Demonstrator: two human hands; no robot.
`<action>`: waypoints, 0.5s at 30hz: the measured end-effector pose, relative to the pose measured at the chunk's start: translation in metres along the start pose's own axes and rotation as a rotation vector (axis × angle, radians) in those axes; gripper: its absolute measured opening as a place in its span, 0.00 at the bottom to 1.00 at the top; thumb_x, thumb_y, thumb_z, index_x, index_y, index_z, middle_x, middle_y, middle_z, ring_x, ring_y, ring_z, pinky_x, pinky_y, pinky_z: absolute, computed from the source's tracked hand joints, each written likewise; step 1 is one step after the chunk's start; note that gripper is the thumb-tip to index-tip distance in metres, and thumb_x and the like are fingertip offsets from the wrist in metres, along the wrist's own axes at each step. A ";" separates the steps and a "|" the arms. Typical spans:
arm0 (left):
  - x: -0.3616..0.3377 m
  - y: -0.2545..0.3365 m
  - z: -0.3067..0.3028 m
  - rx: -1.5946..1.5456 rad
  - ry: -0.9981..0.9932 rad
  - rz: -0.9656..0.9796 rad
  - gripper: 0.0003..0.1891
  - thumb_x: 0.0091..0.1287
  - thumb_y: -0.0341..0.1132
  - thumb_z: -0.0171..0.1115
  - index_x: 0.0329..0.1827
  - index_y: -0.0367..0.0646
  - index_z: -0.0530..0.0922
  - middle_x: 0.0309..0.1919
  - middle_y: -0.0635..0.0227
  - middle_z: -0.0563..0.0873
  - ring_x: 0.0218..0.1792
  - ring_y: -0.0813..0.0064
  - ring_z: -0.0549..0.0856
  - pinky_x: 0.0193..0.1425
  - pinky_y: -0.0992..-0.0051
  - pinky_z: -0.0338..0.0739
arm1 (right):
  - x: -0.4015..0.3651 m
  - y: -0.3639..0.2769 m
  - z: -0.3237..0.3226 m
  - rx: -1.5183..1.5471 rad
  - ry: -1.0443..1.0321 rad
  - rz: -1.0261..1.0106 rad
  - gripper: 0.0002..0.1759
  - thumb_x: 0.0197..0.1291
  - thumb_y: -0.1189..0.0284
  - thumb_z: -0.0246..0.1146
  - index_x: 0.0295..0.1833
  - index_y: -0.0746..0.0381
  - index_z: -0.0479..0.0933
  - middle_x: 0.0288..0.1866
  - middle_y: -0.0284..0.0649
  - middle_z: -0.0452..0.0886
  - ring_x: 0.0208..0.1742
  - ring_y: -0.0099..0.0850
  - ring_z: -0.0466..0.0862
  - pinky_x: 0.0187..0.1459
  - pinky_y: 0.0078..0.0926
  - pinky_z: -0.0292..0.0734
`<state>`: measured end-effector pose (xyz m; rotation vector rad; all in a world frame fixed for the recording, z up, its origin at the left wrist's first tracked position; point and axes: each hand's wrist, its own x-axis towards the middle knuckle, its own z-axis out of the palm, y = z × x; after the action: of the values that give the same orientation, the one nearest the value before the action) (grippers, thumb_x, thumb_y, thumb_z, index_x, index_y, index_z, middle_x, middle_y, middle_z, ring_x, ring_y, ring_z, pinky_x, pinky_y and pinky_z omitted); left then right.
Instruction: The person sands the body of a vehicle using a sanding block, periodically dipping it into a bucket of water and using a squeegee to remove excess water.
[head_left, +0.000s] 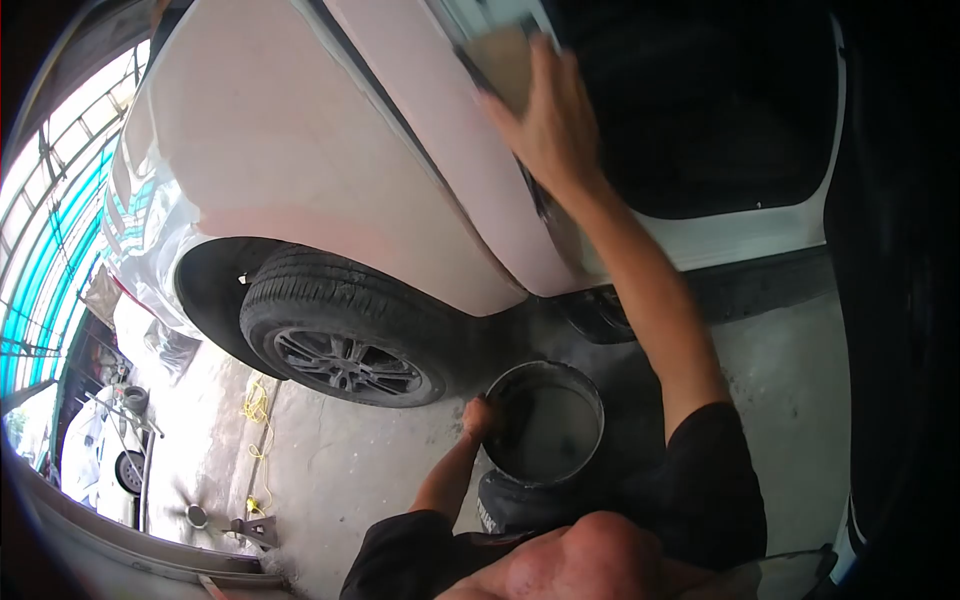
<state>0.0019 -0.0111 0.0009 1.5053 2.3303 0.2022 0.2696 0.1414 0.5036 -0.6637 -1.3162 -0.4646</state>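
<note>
A dull whitish-pink car body panel fills the upper left, above a black tyre with a grey alloy wheel. My right hand is raised to the pillar at the door opening, blurred by motion. Its thumb and fingers hold a tan flat sanding block against the bodywork. Lower down, my left hand is closed at the left rim of a dark round bucket. Cloudy grey water lies in the bucket; part of the fingers is hidden there.
The door opening is dark, with a pale sill below. A dark shoe stands beside the bucket on the concrete floor. At left are a yellow cord, a fan and plastic sheeting over the car's end.
</note>
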 end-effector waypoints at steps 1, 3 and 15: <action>0.004 -0.005 0.004 0.016 -0.020 0.016 0.29 0.72 0.58 0.57 0.53 0.37 0.84 0.47 0.41 0.89 0.53 0.43 0.89 0.58 0.52 0.84 | 0.032 -0.009 0.009 0.000 0.017 -0.001 0.48 0.56 0.59 0.78 0.75 0.69 0.62 0.58 0.60 0.75 0.51 0.56 0.83 0.45 0.51 0.83; 0.018 -0.018 0.015 0.044 -0.049 0.047 0.29 0.71 0.58 0.58 0.53 0.37 0.84 0.48 0.41 0.89 0.54 0.43 0.88 0.58 0.52 0.84 | 0.099 -0.031 0.011 0.026 -0.033 0.079 0.48 0.60 0.58 0.75 0.75 0.74 0.60 0.64 0.65 0.73 0.59 0.61 0.79 0.56 0.53 0.80; 0.000 -0.001 -0.004 -0.075 -0.041 -0.046 0.27 0.71 0.57 0.61 0.53 0.39 0.85 0.49 0.43 0.90 0.55 0.44 0.88 0.58 0.52 0.84 | 0.158 -0.042 0.022 0.031 -0.061 0.067 0.47 0.63 0.55 0.72 0.74 0.77 0.60 0.67 0.68 0.73 0.65 0.62 0.78 0.63 0.52 0.77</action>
<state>-0.0006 -0.0114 0.0042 1.4065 2.2964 0.2423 0.2583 0.1343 0.6684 -0.6991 -1.3520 -0.3714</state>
